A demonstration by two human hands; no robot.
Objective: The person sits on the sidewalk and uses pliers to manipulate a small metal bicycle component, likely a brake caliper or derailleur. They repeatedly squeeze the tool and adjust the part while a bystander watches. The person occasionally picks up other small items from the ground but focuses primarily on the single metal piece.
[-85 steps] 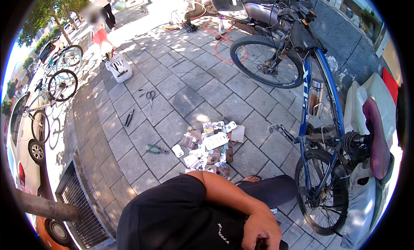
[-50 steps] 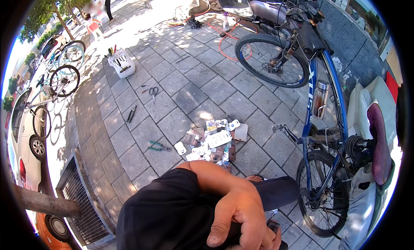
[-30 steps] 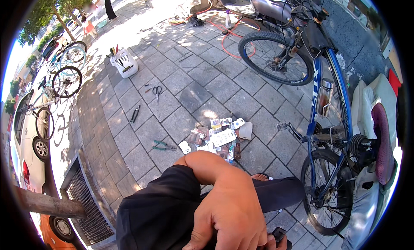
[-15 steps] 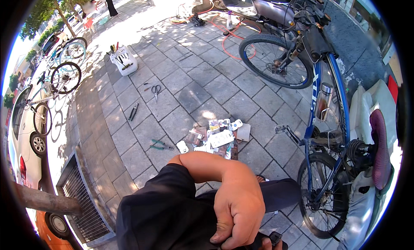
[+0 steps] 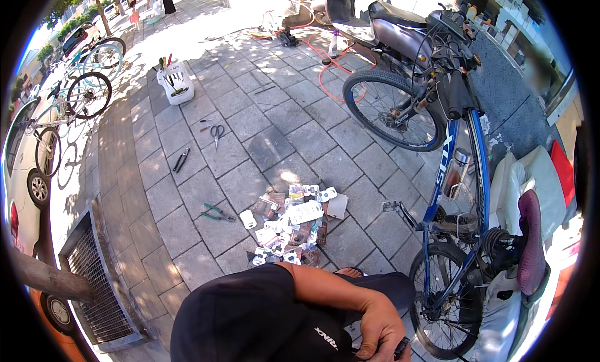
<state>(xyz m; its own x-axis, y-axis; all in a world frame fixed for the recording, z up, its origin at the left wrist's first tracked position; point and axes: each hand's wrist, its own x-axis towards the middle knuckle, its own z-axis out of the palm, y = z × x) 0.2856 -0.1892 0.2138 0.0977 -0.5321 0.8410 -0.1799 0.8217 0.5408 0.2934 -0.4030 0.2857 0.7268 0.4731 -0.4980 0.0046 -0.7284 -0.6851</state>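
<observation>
The left hand (image 5: pixel 381 331) curls its fingers around a small black object (image 5: pixel 401 347) at its right, just left of the blue bicycle's rear wheel (image 5: pixel 447 309).

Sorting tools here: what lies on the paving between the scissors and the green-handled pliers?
In the head view, only bare grey paving stones lie between the scissors and the pliers. A dark tool lies off to their left.

Pavement (image 5: pixel 262 143): rough grey stone slabs, matt. Blue bicycle (image 5: pixel 465 174): glossy painted metal frame, black rubber tyres. Saddle (image 5: pixel 531 240): maroon, smooth, leather-like. Scattered packets (image 5: pixel 294 224): shiny plastic and paper card. Drain grate (image 5: pixel 100 281): dull metal. Sleeve (image 5: pixel 250 318): matt black cloth.
</observation>
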